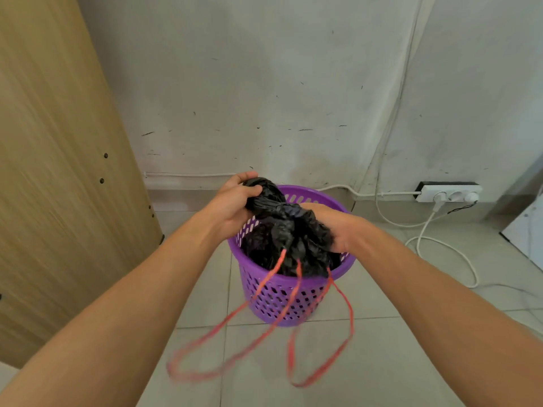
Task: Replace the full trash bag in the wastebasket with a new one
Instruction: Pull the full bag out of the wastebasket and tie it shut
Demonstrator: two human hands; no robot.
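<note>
Forearms reach forward and down from both lower corners, meeting over a purple wastebasket [289, 292] that stands on the tiled floor [382, 362]. The left hand [235, 201] is raised a little higher, wrist bent, fingers and thumb curled round the upper bunched end of a black trash bag [282, 227]. The right hand [338, 227] sits lower, over the basket's right rim, its fingers wrapped into the gathered plastic on that side (the fingertips themselves are buried in the folds). Between the two hands the bag is twisted into a tight neck, and its bulk fills the basket's mouth, still inside the perforated wall. Red drawstrings [293, 301] trail from the bag's neck over the near rim and hang in two long loops in front of the basket, blurred.

Behind the basket rises a scuffed white wall [264, 83]. A wooden panel [58, 171] leans along the left. To the right, a white power strip [449, 193] lies at the foot of the wall with plugs in it, and a white cable [449, 254] curls across the tiles nearby.
</note>
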